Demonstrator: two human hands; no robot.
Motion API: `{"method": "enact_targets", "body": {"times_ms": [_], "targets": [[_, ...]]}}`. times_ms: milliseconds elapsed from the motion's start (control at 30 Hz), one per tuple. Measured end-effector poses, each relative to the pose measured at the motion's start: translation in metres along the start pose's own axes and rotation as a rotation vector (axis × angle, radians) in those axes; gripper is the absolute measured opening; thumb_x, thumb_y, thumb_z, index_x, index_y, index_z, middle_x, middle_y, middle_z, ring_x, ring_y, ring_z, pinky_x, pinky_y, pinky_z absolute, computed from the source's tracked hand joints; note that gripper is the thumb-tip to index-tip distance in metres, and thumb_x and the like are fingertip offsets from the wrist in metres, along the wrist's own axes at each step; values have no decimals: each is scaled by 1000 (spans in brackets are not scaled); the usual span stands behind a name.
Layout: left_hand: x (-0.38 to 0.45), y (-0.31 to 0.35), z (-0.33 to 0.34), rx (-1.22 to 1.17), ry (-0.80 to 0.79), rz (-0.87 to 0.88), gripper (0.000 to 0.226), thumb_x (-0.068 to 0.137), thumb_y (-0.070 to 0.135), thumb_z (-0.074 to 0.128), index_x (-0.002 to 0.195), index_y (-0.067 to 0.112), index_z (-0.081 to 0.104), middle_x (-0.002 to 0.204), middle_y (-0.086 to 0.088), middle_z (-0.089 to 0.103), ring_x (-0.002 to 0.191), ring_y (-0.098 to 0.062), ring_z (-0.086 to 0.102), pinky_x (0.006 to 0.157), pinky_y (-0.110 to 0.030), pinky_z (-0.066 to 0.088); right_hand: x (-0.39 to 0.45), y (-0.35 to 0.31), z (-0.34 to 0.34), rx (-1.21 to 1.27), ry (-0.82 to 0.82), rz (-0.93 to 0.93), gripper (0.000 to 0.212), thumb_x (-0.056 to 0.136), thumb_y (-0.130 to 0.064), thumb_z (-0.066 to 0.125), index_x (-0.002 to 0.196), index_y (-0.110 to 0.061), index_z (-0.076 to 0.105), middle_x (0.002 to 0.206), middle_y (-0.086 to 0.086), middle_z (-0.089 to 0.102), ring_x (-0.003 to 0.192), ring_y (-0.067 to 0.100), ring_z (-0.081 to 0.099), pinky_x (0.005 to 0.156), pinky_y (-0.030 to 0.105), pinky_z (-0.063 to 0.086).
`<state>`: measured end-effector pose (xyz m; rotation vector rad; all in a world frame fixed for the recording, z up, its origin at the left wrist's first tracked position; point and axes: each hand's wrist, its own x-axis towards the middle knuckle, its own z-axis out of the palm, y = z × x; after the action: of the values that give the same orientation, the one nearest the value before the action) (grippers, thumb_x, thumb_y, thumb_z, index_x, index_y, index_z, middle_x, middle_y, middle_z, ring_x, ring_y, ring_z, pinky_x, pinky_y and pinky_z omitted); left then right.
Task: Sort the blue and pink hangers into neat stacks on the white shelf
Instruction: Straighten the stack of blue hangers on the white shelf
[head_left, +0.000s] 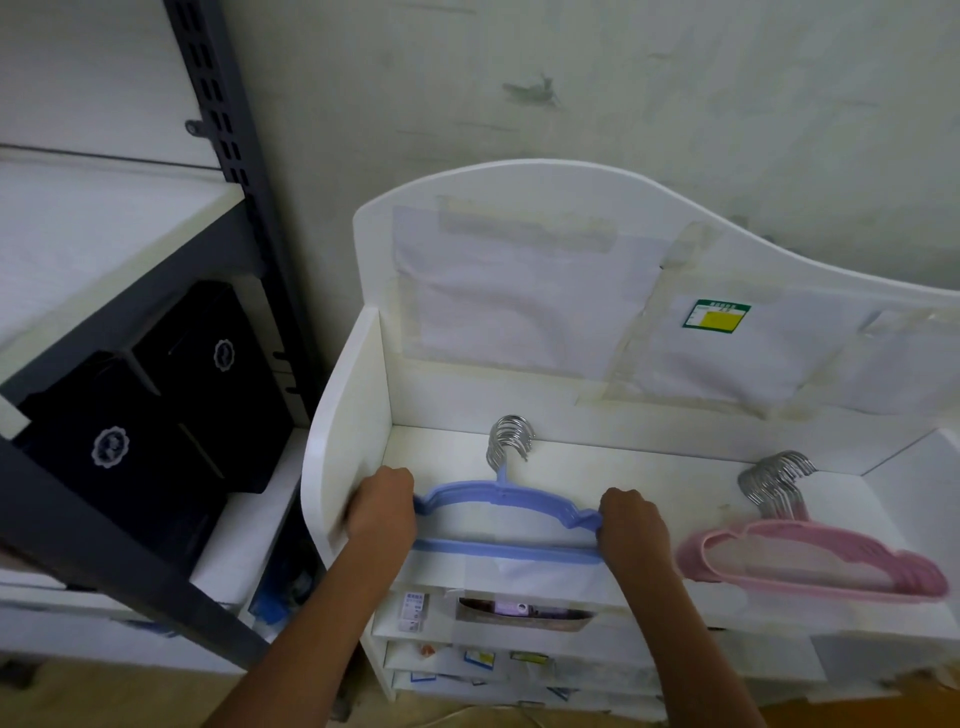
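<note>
Blue hangers (506, 519) stacked flat on white shelf (649, 478), long axis 9-to-3, hooks at 12. My left hand (382, 506) grips the 9 o'clock end, right hand (631, 525) the 3 o'clock end, both clenched, forearms coming from 6. Pink hangers (810, 561) stacked at 3, well apart.

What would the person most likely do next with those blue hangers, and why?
Probably let go: both the left hand and right hand squeeze the ends of the blue hangers, whose hooks already line up on the white shelf. The pink hangers look fanned, so they likely come next.
</note>
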<state>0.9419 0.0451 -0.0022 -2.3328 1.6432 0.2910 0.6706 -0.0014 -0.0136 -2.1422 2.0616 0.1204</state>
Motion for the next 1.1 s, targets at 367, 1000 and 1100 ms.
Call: {"method": "enact_targets", "body": {"times_ms": [367,1000,1100], "targets": [[7,2,3,31,-4,13,24,91,7,62,116,9,60,115,-7,65,104,-21,67,82,-26,53,6,-2,1,4,-26,-23,14,89,-10,61,103,-13,60,87,0,50,93,19,63,75,26,50],[7,-1,8,14,1,28,28,93,11,59,121,13,55,118,-6,63,105,-21,66,83,-28,55,7,19,13,167,-28,-22,9,88,-21,59,87,-13,61,82,2,58,80,23,63,58,24,37],[-4,-5,7,-182,12,18,29,95,14,53,124,13,52,117,-8,62,102,-23,65,82,-31,55,0,38,9,341,-101,-67,18,88,-32,63,89,-14,61,85,1,62,77,18,58,57,23,35]]}}
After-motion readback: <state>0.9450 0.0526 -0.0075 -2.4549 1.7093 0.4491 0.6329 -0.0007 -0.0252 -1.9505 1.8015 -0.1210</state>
